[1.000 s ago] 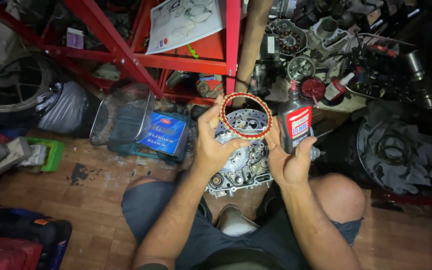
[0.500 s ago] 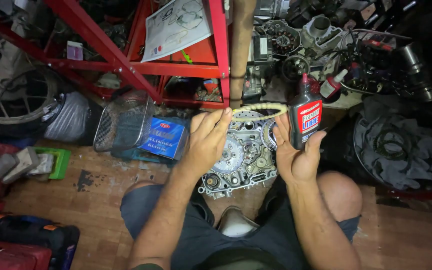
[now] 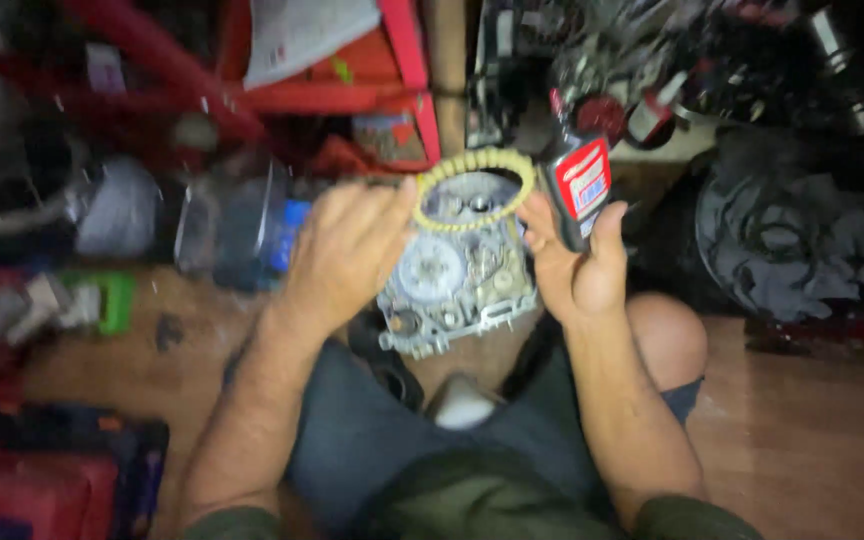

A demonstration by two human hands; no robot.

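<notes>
Reaching forward, the left hand grasps a yellowish ring at twelve o'clock while the right hand clutches a dark bottle with a red label.

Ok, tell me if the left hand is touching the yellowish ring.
Touching. The head view shows the left hand with its fingertips pinching the left edge of the yellowish ring, though the picture is blurred.

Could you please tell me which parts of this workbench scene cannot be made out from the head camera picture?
- Head view, motion blur: the toothed edge of the ring and the label on the bottle in the right hand are smeared.
- The left hand covers the left side of the engine case.
- The red shelf is cut by the top edge.
- Dark parts at upper right are too dim to identify.
</notes>
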